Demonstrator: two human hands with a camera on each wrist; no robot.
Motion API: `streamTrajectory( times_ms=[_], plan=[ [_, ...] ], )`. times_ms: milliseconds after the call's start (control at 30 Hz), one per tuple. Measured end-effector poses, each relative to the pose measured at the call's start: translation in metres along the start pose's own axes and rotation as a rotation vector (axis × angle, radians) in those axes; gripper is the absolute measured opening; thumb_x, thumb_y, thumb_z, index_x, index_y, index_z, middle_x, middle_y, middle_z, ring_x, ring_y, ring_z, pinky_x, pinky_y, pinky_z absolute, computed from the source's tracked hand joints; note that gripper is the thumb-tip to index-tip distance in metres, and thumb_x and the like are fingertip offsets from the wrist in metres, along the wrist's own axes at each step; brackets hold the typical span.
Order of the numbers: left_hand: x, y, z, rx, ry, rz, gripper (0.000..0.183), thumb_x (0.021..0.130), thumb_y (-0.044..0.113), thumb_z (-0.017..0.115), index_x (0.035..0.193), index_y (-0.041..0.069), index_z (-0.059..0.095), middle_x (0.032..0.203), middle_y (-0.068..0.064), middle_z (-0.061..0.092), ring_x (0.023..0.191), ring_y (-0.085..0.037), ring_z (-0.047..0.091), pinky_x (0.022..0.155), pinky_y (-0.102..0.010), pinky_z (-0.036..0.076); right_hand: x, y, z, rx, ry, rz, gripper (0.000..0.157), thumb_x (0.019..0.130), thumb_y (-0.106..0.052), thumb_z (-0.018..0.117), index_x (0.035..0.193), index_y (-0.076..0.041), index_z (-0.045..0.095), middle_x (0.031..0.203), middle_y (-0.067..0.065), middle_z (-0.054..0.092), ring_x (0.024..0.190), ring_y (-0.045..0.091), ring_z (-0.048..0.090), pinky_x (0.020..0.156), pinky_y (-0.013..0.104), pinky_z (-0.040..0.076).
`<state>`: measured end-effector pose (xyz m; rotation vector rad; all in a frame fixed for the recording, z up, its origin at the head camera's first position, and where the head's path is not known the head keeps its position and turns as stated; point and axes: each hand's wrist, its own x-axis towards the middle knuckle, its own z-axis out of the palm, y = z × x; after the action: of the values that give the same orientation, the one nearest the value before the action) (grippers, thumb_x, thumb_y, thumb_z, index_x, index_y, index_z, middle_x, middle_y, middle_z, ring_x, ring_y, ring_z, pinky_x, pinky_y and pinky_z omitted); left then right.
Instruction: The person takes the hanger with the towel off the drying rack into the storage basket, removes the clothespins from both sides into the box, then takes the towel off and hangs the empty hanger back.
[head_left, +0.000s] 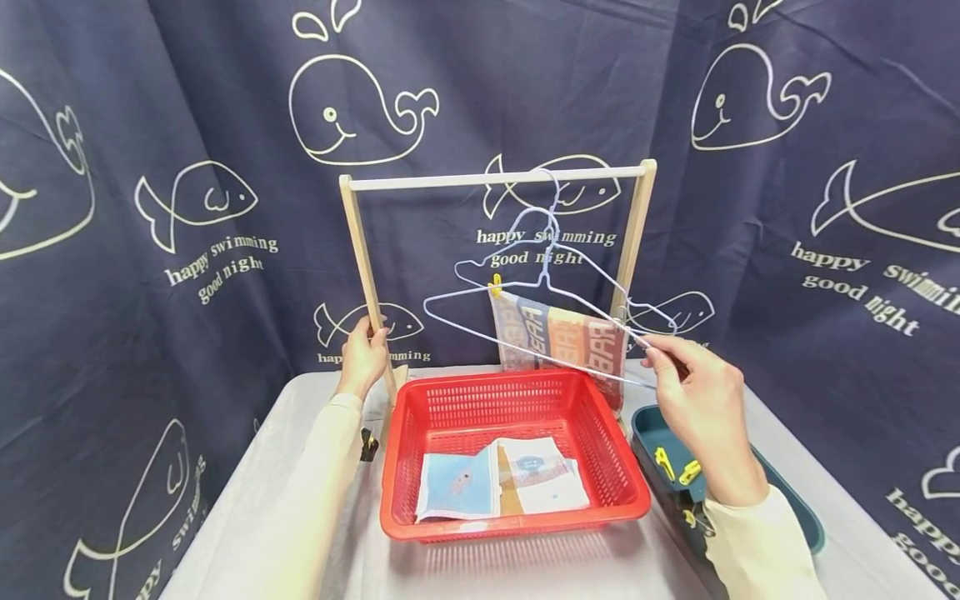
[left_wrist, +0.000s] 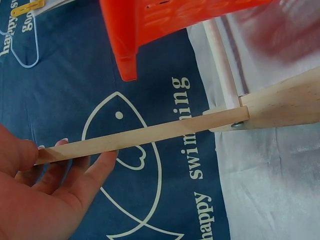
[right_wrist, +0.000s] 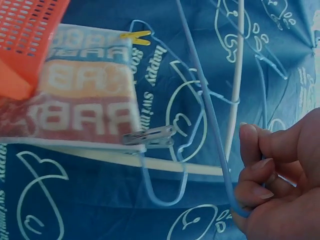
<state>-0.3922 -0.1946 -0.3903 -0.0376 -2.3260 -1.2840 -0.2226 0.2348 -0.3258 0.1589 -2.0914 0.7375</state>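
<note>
Head view: the outstretched left hand (head_left: 363, 360) meets a wooden post (head_left: 362, 250); the right hand (head_left: 701, 404) holds the nearer blue hanger (head_left: 546, 279) before a hanging cloth (head_left: 568, 329). Left wrist: thumb and fingers grip the post from opposite sides. Right wrist: curled fingers clasp the hanger's end.

Behind the right grip (head_left: 701, 400), the curtain (head_left: 495, 92) reads "happy swimming good night"; the cloth (head_left: 566, 332) leftward shows "A" and "B".

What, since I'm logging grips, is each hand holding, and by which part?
The left hand holds the left wooden upright partway up; the right hand holds the bare blue hanger by its right end.
</note>
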Motion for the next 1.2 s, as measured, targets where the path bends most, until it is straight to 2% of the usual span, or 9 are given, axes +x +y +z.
streamTrajectory(
  times_ms=[167, 333, 500, 733, 1000, 1200],
  plan=[
    [0.001, 0.001, 0.000, 0.005, -0.006, 0.011, 0.030, 0.107, 0.016, 0.053, 0.134, 0.004, 0.060, 0.121, -0.022, 0.070, 0.114, -0.041, 0.066, 0.100, -0.055, 0.048, 0.016, -0.017, -0.001, -0.002, 0.001, 0.022, 0.019, 0.097, -0.007, 0.068, 0.111, -0.011, 0.080, 0.089, 0.007, 0.077, 0.074, 0.014, 0.062, 0.068, 0.019, 0.041],
    [-0.001, 0.003, -0.002, 0.005, -0.002, -0.006, 0.030, 0.106, 0.016, 0.054, 0.134, 0.007, 0.061, 0.120, -0.021, 0.070, 0.112, -0.041, 0.065, 0.100, -0.054, 0.046, 0.035, -0.033, 0.000, -0.009, -0.022, 0.040, 0.020, 0.099, -0.012, 0.066, 0.113, -0.012, 0.080, 0.092, 0.010, 0.077, 0.076, 0.024, 0.063, 0.068, 0.030, 0.042],
    [-0.003, 0.006, -0.001, 0.002, -0.018, -0.016, 0.029, 0.106, 0.016, 0.054, 0.133, 0.007, 0.061, 0.122, -0.021, 0.070, 0.114, -0.041, 0.064, 0.101, -0.054, 0.047, 0.052, -0.048, 0.003, 0.005, -0.033, 0.034, 0.019, 0.099, -0.015, 0.066, 0.112, -0.012, 0.080, 0.087, 0.010, 0.076, 0.073, 0.023, 0.064, 0.067, 0.034, 0.043],
    [-0.003, 0.007, 0.000, 0.002, -0.013, -0.025, 0.029, 0.106, 0.015, 0.055, 0.134, 0.007, 0.061, 0.123, -0.020, 0.070, 0.114, -0.040, 0.064, 0.101, -0.053, 0.047, 0.073, -0.067, 0.017, 0.056, -0.102, 0.054, 0.020, 0.100, -0.016, 0.064, 0.111, -0.012, 0.080, 0.090, 0.009, 0.078, 0.084, 0.027, 0.072, 0.076, 0.043, 0.050],
    [-0.004, 0.005, 0.000, -0.006, -0.021, -0.042, 0.030, 0.106, 0.016, 0.054, 0.135, 0.009, 0.061, 0.122, -0.019, 0.070, 0.111, -0.039, 0.064, 0.101, -0.053, 0.046, 0.094, -0.085, 0.042, 0.089, -0.105, 0.023, 0.018, 0.098, -0.013, 0.065, 0.106, -0.009, 0.080, 0.087, 0.007, 0.078, 0.082, 0.026, 0.072, 0.075, 0.041, 0.049],
    [-0.004, 0.004, -0.002, 0.005, -0.013, -0.034, 0.029, 0.106, 0.015, 0.054, 0.134, 0.009, 0.061, 0.121, -0.020, 0.070, 0.110, -0.040, 0.064, 0.100, -0.054, 0.047, 0.104, -0.101, 0.061, 0.128, -0.136, 0.025, 0.018, 0.097, -0.014, 0.065, 0.104, -0.008, 0.080, 0.087, 0.007, 0.078, 0.084, 0.026, 0.071, 0.077, 0.042, 0.051]
  ],
)
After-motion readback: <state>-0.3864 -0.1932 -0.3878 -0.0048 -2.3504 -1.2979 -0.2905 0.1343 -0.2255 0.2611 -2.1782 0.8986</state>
